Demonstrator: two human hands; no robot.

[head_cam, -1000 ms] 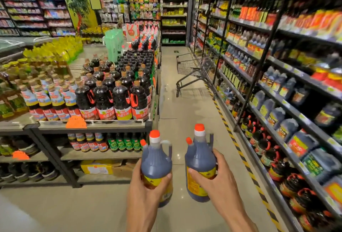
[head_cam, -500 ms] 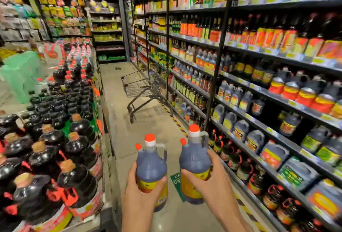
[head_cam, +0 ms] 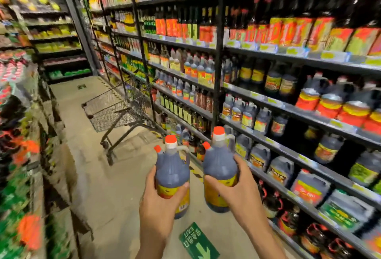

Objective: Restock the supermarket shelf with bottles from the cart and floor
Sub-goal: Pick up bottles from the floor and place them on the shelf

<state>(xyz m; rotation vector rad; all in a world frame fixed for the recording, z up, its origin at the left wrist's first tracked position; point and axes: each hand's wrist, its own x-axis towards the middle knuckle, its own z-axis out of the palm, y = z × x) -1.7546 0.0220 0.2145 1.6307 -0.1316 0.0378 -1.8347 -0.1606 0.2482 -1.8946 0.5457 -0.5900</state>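
I carry two dark jug bottles with orange caps, white necks and yellow labels, both upright in front of me. My left hand grips the left bottle around its lower body. My right hand grips the right bottle the same way. The long shelf unit on the right holds rows of similar dark bottles and jugs. A wire shopping cart stands in the aisle ahead, close to the shelf.
A low display packed with bottles lines the left side of the aisle. A green arrow sticker lies on the concrete floor below my hands. Yellow-black tape runs along the shelf base.
My view has swung right, from the aisle and the left display toward the right shelf. Both hands keep the same hold on their bottles, which now sit closer to the shelf.
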